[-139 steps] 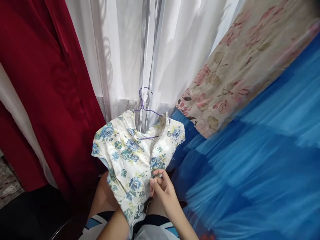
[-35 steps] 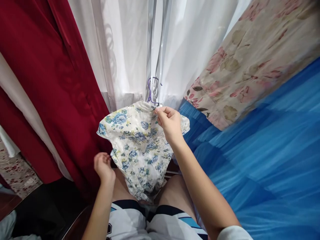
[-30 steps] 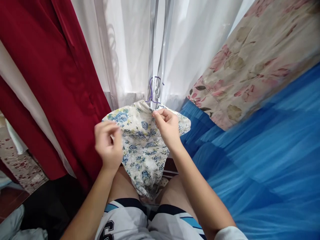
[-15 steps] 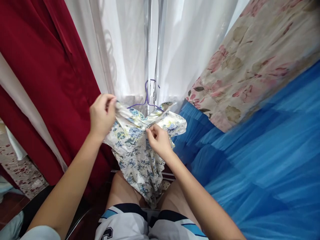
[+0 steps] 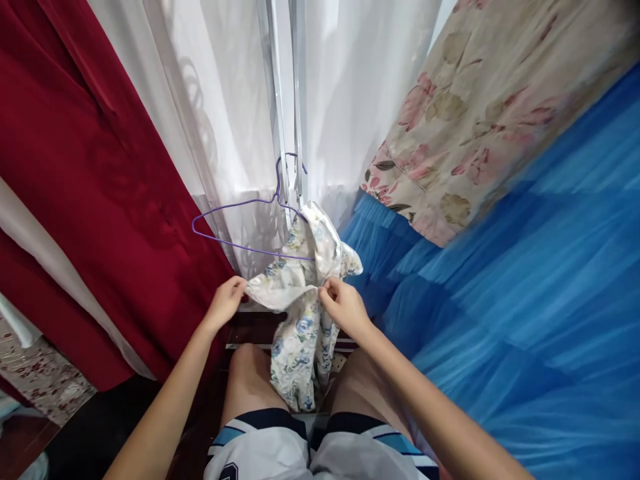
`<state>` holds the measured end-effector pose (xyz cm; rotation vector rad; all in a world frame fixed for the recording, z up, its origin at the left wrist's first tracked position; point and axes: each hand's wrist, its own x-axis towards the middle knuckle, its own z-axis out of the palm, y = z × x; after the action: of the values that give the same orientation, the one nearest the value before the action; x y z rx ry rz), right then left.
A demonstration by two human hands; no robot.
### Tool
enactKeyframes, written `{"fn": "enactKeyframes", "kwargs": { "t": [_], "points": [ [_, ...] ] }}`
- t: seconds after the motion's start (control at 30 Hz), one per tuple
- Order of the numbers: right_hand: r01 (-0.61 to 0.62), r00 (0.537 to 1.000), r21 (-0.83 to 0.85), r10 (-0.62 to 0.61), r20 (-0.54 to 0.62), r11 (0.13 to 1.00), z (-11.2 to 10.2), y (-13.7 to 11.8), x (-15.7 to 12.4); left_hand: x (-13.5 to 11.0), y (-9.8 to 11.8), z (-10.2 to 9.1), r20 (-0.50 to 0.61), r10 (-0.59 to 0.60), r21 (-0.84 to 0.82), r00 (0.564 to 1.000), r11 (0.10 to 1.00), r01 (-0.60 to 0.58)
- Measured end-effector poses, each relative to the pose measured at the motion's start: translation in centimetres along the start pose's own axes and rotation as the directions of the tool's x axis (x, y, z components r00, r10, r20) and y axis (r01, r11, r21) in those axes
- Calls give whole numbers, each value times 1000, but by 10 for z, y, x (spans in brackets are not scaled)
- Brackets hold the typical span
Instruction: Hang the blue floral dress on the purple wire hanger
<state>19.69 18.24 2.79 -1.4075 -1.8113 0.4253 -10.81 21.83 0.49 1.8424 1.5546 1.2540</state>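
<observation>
A white garment [image 5: 303, 327] with blue and green flowers hangs down between my knees, partly off a purple wire hanger [image 5: 235, 247]. The hanger's left arm is bare, while its right arm goes inside the cloth. Pinched in my left hand [image 5: 227, 303] is the garment's left edge, drawn out to the side. My right hand [image 5: 344, 305] grips the cloth near its middle, so the strip between both hands is stretched. Two silvery strips [image 5: 287, 107] come down from above at the hanger's hook.
Dark red cloth [image 5: 100, 200] hangs on the left, white curtains [image 5: 230, 100] behind the hanger. To the right are a beige floral cloth [image 5: 450, 127] and blue tulle [image 5: 525, 300]. My legs [image 5: 255, 380] frame the garment from below.
The left side of the garment has come off the hanger, baring its left arm. My left hand has moved down and slightly right with the edge; my right hand moved down and right.
</observation>
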Motion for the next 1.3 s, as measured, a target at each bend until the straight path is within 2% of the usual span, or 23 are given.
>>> {"fn": "enactKeyframes", "kwargs": {
  "t": [0.1, 0.17, 0.27, 0.33, 0.37, 0.43, 0.47, 0.53, 0.63, 0.7, 0.73, 0.8, 0.87, 0.9, 0.97, 1.0, 1.07, 1.2, 1.27, 1.3],
  "points": [
    [-7, 994, -149, 24, 107, 989, -12, 23, -21, -12, 39, 27, 166, 136, -139, 977, 984, -113],
    [30, 975, -111, -5, 222, 993, -20, 23, -35, -21, 76, 38, 191, 234, -196, 953, 961, -196],
    [89, 928, 209, -157, 339, 974, -30, 6, -48, -35, 131, 52, 266, 384, -156, 884, 922, -354],
    [31, 889, 440, -226, 398, 897, -34, -9, -49, -43, 156, 60, 316, 443, -121, 839, 896, -427],
    [-40, 871, 518, -225, 437, 854, -36, -15, -49, -45, 163, 64, 328, 441, -130, 835, 897, -422],
    [-176, 847, 588, -183, 500, 789, -42, -24, -46, -49, 167, 71, 339, 379, -242, 861, 920, -309],
    [-197, 849, 587, -163, 503, 785, -46, -26, -44, -49, 164, 73, 356, 333, -338, 873, 917, -212],
    [-117, 882, 528, -156, 444, 841, -54, -28, -43, -50, 154, 75, 430, 263, -535, 864, 845, 10],
    [74, 932, 392, -204, 300, 917, -68, -28, -46, -53, 139, 74, 547, 262, -684, 795, 688, 244],
    [126, 954, 387, -218, 205, 913, -76, -28, -48, -58, 134, 74, 595, 296, -704, 747, 641, 307],
    [138, 964, 402, -216, 155, 905, -80, -28, -48, -62, 134, 74, 619, 316, -695, 719, 646, 314],
    [175, 977, 409, -208, 38, 896, -90, -27, -43, -68, 135, 76, 680, 324, -625, 657, 726, 288],
    [248, 969, 365, -220, -116, 898, -103, -23, -30, -72, 135, 77, 733, 267, -489, 626, 846, 212],
    [286, 952, 332, -229, -201, 899, -110, -20, -19, -73, 134, 77, 739, 226, -418, 634, 893, 169],
    [337, 908, 291, -227, -353, 896, -122, -10, 9, -72, 130, 73, 687, 175, -325, 705, 942, 83],
    [340, 895, 294, -210, -394, 893, -126, -5, 26, -70, 128, 69, 639, 171, -301, 750, 953, 39],
    [314, 903, 364, -156, -401, 877, -127, 5, 62, -65, 123, 57, 537, 179, -263, 824, 964, -38],
    [202, 971, 498, -104, -217, 843, -102, 0, 121, -52, 118, 21, 363, 174, -215, 915, 971, -99],
    [87, 996, 562, -85, -29, 823, -84, -14, 135, -44, 115, 1, 268, 147, -206, 952, 974, -92],
    [4, 993, 596, -71, 89, 803, -76, -22, 138, -39, 111, -9, 227, 129, -197, 965, 977, -85]
  ]
}}
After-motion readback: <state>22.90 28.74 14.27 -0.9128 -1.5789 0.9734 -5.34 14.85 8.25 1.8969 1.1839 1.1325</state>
